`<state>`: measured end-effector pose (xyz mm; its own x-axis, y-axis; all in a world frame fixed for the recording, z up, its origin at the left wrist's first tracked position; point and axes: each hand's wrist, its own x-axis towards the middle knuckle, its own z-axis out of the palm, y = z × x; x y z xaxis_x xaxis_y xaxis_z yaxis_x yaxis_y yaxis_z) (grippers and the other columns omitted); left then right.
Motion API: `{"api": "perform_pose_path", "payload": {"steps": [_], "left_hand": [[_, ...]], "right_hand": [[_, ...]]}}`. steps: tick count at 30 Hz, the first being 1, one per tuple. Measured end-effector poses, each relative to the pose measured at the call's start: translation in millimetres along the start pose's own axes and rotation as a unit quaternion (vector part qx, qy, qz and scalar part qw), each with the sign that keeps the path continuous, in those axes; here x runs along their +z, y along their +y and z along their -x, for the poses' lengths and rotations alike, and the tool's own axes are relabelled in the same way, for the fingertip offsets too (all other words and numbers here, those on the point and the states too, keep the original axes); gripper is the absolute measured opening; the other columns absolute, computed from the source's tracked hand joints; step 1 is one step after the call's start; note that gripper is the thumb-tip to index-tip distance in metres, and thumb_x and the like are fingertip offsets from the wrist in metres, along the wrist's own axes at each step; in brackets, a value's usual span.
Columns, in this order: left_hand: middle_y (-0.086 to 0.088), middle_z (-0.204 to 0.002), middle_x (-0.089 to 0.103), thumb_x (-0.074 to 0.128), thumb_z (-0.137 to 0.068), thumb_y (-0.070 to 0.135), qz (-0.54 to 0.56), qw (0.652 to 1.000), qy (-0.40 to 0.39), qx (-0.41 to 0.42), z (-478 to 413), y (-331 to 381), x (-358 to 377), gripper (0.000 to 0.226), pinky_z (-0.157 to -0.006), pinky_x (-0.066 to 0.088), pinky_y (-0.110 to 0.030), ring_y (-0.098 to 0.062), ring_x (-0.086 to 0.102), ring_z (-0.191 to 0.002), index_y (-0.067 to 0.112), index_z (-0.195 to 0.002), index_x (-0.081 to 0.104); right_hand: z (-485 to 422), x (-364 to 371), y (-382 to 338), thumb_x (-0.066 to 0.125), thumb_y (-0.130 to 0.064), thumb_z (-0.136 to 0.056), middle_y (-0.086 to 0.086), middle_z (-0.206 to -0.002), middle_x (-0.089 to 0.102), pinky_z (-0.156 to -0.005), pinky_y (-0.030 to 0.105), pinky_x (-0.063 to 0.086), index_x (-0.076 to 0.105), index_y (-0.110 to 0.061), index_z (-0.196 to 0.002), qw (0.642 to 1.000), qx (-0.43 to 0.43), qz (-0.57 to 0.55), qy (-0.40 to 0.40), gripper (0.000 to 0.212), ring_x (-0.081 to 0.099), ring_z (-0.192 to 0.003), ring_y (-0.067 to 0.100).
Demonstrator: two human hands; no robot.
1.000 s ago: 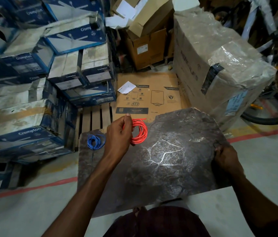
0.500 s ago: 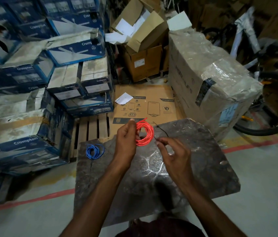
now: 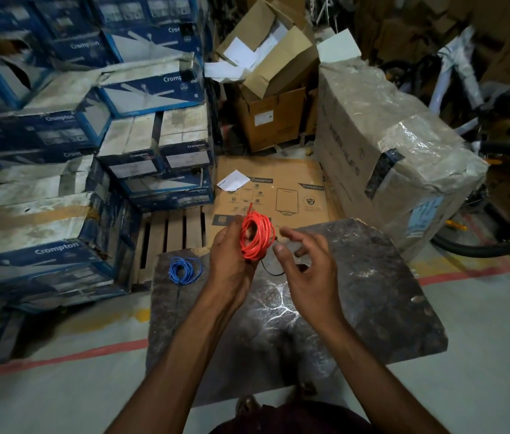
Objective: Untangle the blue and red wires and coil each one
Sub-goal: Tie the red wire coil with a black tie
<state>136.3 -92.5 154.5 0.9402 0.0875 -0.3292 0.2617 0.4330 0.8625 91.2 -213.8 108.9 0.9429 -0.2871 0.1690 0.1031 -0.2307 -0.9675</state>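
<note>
My left hand (image 3: 228, 264) grips a coil of red wire (image 3: 257, 237) and holds it upright above the far edge of a dark stone slab (image 3: 372, 292). One red end sticks up from the coil. Just to the right of the coil is my right hand (image 3: 310, 274), its fingers spread and loosely bent, thumb and forefinger apart. A thin black strand (image 3: 271, 271) hangs from the bottom of the coil between my hands. The blue wire (image 3: 185, 269) lies coiled on the slab's far left corner, apart from both hands.
Stacked blue and white cartons (image 3: 59, 183) crowd the left side beside a wooden pallet (image 3: 169, 233). A flat brown carton (image 3: 275, 189) lies beyond the slab. A large wrapped box (image 3: 388, 158) and a bicycle (image 3: 498, 198) stand on the right.
My right hand left the slab's right edge and came up beside the red coil. My left hand lifted the coil slightly. The blue coil has not moved.
</note>
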Motion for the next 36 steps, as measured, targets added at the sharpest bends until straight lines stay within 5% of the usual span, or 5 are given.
{"api": "perform_pose_path", "payload": {"steps": [6, 11, 23, 28, 36], "left_hand": [[-0.018, -0.078, 0.056, 0.046, -0.104, 0.03, -0.069, 0.996, -0.002, 0.048, 5.4, 2.7, -4.5, 0.035, -0.063, 0.043, -0.031, -0.018, 0.05, -0.063, 0.006, -0.085, 0.065], [-0.016, -0.072, 0.051, 0.044, -0.105, 0.031, -0.079, 0.995, 0.006, 0.061, 0.3, 1.2, -10.2, 0.036, -0.061, 0.041, -0.03, -0.018, 0.048, -0.06, 0.011, -0.08, 0.061], [-0.002, -0.059, 0.053, 0.046, -0.104, 0.026, -0.038, 0.996, 0.052, 0.063, 0.6, 4.0, -8.7, 0.043, -0.061, 0.039, -0.032, -0.014, 0.048, -0.055, 0.02, -0.064, 0.06], [0.004, -0.06, 0.061, 0.046, -0.104, 0.029, -0.049, 0.994, 0.068, 0.074, -1.2, 3.0, -13.0, 0.055, -0.077, 0.046, -0.04, -0.017, 0.055, -0.066, 0.029, -0.056, 0.07], [0.005, -0.058, 0.046, 0.038, -0.107, 0.029, -0.154, 0.975, 0.079, 0.138, 3.0, 4.1, -15.5, 0.041, -0.048, 0.037, -0.016, 0.002, 0.043, -0.046, 0.018, -0.071, 0.052]], "right_hand": [[-4.3, 3.0, -12.9, 0.057, -0.015, -0.105, -0.013, -0.074, 0.065, -0.075, 0.024, 0.054, 0.071, -0.019, -0.098, 0.976, 0.104, -0.153, -0.114, 0.016, 0.061, -0.075, 0.007], [-2.5, 10.9, -17.6, 0.059, -0.009, -0.102, -0.012, -0.085, 0.074, -0.077, 0.031, 0.05, 0.078, -0.022, -0.087, 0.938, 0.187, -0.274, -0.104, 0.028, 0.066, -0.079, -0.002], [-0.6, 28.4, -21.7, 0.064, -0.011, -0.1, -0.009, -0.092, 0.075, -0.07, 0.023, 0.048, 0.079, -0.021, -0.09, 0.933, 0.216, -0.287, -0.028, 0.02, 0.063, -0.081, 0.001], [-3.9, 25.1, -23.8, 0.055, -0.011, -0.105, -0.008, -0.077, 0.058, -0.059, 0.023, 0.044, 0.066, -0.011, -0.102, 0.903, 0.246, -0.348, 0.054, 0.012, 0.039, -0.053, 0.004], [-4.5, 15.6, -18.6, 0.035, -0.015, -0.106, -0.011, -0.054, 0.029, -0.048, 0.022, 0.029, 0.057, -0.01, -0.085, 0.916, 0.217, -0.332, 0.062, 0.03, 0.026, -0.048, 0.006]]}}
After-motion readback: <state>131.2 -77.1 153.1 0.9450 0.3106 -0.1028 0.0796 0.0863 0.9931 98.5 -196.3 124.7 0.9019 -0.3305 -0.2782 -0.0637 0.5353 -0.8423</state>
